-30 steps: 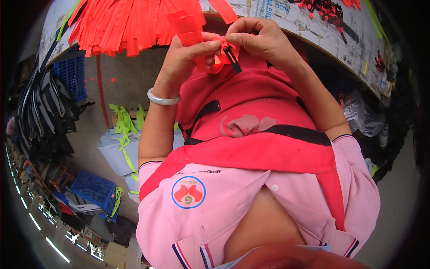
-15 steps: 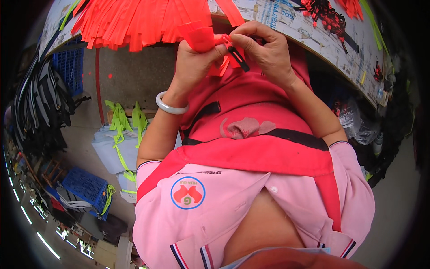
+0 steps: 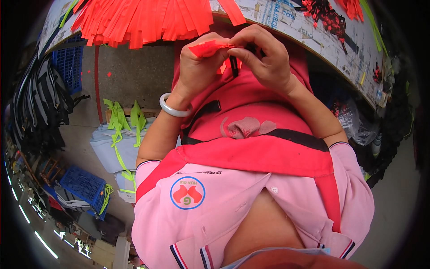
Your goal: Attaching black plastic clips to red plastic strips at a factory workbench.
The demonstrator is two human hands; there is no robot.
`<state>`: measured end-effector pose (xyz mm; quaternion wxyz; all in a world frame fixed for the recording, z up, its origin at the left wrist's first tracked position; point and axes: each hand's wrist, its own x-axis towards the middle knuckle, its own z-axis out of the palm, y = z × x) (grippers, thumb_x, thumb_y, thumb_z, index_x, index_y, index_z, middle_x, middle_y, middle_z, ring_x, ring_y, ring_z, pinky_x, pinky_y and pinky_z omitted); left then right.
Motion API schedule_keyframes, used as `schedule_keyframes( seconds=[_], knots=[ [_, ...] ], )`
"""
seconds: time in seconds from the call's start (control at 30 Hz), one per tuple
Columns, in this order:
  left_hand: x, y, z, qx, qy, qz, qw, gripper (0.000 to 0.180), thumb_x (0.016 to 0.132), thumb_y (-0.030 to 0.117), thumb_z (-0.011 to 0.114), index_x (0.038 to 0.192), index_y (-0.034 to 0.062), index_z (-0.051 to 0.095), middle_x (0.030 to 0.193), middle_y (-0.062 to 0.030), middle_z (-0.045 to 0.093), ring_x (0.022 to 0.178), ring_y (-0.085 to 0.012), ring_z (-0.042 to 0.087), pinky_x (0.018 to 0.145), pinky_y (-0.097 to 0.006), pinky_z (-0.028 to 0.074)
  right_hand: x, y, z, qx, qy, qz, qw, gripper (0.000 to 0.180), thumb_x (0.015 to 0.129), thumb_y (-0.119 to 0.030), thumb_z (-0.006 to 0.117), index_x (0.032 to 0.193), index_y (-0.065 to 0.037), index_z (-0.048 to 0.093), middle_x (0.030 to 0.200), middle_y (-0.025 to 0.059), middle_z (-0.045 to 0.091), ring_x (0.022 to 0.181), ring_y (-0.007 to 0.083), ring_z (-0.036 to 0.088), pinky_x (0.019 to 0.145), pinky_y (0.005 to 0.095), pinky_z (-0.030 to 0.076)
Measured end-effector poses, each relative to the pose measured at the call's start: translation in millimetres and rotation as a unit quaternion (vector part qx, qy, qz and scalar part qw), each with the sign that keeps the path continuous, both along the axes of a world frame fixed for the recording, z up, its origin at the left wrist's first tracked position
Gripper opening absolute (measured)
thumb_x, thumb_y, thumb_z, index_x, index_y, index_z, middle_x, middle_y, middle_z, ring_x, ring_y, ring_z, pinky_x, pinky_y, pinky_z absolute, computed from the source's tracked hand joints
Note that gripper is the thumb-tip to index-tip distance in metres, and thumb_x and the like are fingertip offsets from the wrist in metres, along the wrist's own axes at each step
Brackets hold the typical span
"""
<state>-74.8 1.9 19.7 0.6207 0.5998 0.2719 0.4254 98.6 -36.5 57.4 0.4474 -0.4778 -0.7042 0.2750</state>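
Both my hands are raised close together in front of the table edge, over my red apron. My left hand (image 3: 200,62) is closed around a bright red-orange fabric strip (image 3: 206,48), whose folded end sticks out above the fingers. My right hand (image 3: 267,56) pinches the strip's narrow end between thumb and forefinger. A slim black piece (image 3: 234,67) hangs below, between the hands; how it joins the strip is hidden by the fingers. More red-orange strips (image 3: 143,20) fan over the table edge, just beyond my left hand.
The worktable (image 3: 304,47) curves across the top, bearing a pile of small black-and-red pieces (image 3: 324,15). Black and grey straps (image 3: 42,98) hang at left. Lower left are pale stacked sheets (image 3: 114,145) with yellow-green ties and a blue crate (image 3: 83,184).
My left hand has turned and risen slightly, tipping the strip's folded end flatter. The black piece has swung from slanting to hanging nearly straight down. My right fingers have closed in on the strip's end.
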Motion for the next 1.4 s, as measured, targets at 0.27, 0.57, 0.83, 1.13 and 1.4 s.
schedule_keyframes(
  seconds=[0.27, 0.57, 0.83, 1.13, 1.4],
  knots=[
    [-1, 1, 7, -0.038, 0.018, -0.010, 0.999, 0.011, 0.083, -0.006, 0.063, 0.093, -0.0010, 0.065, 0.081, -0.0021, 0.062, 0.069, -0.0070, 0.055, 0.059, -0.021, 0.044, -4, -6, -9, -0.051, 0.104, -0.020, 0.993, 0.014, 0.081, -0.003, 0.070, 0.093, 0.000, 0.063, 0.085, 0.0068, 0.060, 0.074, 0.0135, 0.057, 0.064, 0.0238, 0.045],
    [-2, 0, 9, -0.045, 0.026, -0.027, 0.998, 0.012, 0.082, -0.006, 0.062, 0.092, -0.0004, 0.067, 0.084, -0.0052, 0.063, 0.073, -0.0105, 0.058, 0.062, -0.022, 0.046, -2, -5, -7, -0.044, 0.066, -0.009, 0.997, 0.014, 0.082, -0.005, 0.070, 0.093, -0.001, 0.064, 0.084, 0.0066, 0.060, 0.073, 0.0133, 0.056, 0.063, 0.0240, 0.045],
    [0, 2, 2, 0.024, 0.055, 0.001, 0.998, 0.012, 0.082, -0.005, 0.062, 0.092, -0.0004, 0.067, 0.082, -0.0056, 0.063, 0.070, -0.0110, 0.059, 0.058, -0.023, 0.045, 1, -1, -7, -0.058, 0.048, -0.002, 0.997, 0.015, 0.082, -0.007, 0.071, 0.093, -0.001, 0.063, 0.084, 0.0059, 0.060, 0.073, 0.0131, 0.056, 0.063, 0.0245, 0.045],
    [0, 5, 5, 0.005, 0.054, -0.037, 0.998, 0.009, 0.085, -0.004, 0.063, 0.093, -0.0016, 0.065, 0.083, -0.0009, 0.061, 0.073, -0.0063, 0.055, 0.063, -0.020, 0.044, 3, -6, 5, -0.062, 0.017, -0.015, 0.998, 0.015, 0.082, -0.007, 0.071, 0.093, -0.001, 0.063, 0.085, 0.0068, 0.060, 0.075, 0.0139, 0.058, 0.064, 0.0253, 0.045],
    [3, 2, 0, -0.021, 0.046, -0.044, 0.998, 0.011, 0.083, -0.005, 0.062, 0.093, -0.0018, 0.065, 0.082, -0.0038, 0.061, 0.071, -0.0091, 0.055, 0.062, -0.021, 0.044, 2, -10, 2, -0.077, 0.043, -0.036, 0.995, 0.016, 0.081, -0.008, 0.071, 0.093, -0.001, 0.063, 0.083, 0.0058, 0.059, 0.071, 0.0133, 0.055, 0.062, 0.0252, 0.044]
  ],
)
